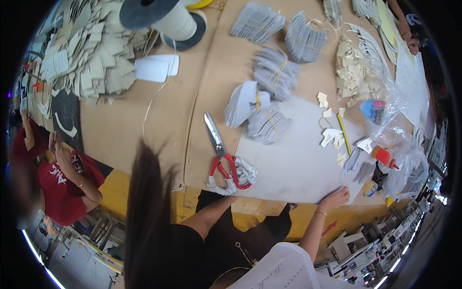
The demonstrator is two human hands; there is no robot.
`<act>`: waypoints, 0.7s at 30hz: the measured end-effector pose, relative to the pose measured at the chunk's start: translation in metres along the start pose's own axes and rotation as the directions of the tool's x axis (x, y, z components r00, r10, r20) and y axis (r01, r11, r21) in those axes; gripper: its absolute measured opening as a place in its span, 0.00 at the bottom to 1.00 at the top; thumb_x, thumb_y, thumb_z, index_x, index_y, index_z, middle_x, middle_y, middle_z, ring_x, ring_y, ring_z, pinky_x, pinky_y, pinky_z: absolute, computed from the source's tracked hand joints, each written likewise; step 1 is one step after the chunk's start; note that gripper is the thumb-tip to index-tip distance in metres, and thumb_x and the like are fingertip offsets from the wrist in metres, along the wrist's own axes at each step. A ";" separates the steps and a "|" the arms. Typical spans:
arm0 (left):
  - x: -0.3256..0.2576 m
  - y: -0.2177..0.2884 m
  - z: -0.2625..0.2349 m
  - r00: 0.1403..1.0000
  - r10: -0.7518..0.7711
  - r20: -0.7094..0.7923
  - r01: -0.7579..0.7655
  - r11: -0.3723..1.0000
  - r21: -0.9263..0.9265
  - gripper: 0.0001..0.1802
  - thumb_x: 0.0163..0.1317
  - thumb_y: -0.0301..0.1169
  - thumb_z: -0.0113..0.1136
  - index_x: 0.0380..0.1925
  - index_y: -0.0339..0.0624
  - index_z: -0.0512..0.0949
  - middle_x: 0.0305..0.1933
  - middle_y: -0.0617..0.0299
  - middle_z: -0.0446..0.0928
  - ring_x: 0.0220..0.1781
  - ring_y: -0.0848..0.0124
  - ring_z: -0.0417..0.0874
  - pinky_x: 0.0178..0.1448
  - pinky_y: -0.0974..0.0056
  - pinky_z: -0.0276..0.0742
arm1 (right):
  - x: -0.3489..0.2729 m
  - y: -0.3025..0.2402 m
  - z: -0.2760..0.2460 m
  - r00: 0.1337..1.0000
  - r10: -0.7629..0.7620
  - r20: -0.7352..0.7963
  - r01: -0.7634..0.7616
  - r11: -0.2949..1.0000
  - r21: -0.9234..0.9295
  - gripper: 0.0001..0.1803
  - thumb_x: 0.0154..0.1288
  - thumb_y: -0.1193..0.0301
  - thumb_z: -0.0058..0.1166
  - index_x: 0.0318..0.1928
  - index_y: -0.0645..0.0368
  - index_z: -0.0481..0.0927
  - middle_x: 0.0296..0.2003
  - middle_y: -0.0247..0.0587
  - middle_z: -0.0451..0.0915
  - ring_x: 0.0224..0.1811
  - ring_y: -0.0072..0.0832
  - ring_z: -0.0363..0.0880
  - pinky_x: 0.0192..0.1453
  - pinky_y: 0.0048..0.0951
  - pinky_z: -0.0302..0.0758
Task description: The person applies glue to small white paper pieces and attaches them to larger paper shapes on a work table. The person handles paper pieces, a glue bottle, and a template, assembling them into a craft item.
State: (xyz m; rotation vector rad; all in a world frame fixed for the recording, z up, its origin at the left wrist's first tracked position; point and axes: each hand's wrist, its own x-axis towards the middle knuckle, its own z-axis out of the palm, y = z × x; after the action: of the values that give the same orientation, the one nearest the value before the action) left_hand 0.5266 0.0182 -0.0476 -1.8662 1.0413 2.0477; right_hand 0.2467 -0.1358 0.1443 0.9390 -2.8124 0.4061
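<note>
Red bottle [383,156], contents unclear, sits near the curled right hand [336,197].

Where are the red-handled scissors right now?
In the head view, the red-handled scissors lie near the picture's middle, by the front edge of the brown table, below and left of the grey bundles.

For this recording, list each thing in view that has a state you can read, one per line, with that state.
Scissors: lying flat, blades closed or nearly so
Right hand: fingers curled, grip unclear
Left hand: hidden beyond the wrist
Cord spool: wound, one length let out
Grey bundles: stacked, bands around several
Yellow pencil: lying flat
Clear plastic: crumpled
Red bottle: nozzle uncovered or capped, cannot tell
</note>
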 end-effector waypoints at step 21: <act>-0.027 0.073 -0.067 0.980 0.073 -0.188 -0.062 0.996 0.061 0.30 0.68 0.51 0.38 0.62 0.43 0.63 0.63 0.45 0.67 0.63 0.49 0.68 0.66 0.54 0.62 | -0.002 -0.013 0.001 0.997 0.011 0.070 0.009 0.959 -0.282 0.26 0.66 0.46 0.40 0.50 0.53 0.72 0.49 0.45 0.70 0.51 0.45 0.67 0.53 0.48 0.62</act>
State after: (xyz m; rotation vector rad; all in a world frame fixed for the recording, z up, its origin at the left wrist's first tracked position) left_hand 0.5439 -0.0673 0.0069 -2.0572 1.2093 1.8835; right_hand 0.2562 -0.1448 0.1460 0.9045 -2.8304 -0.0325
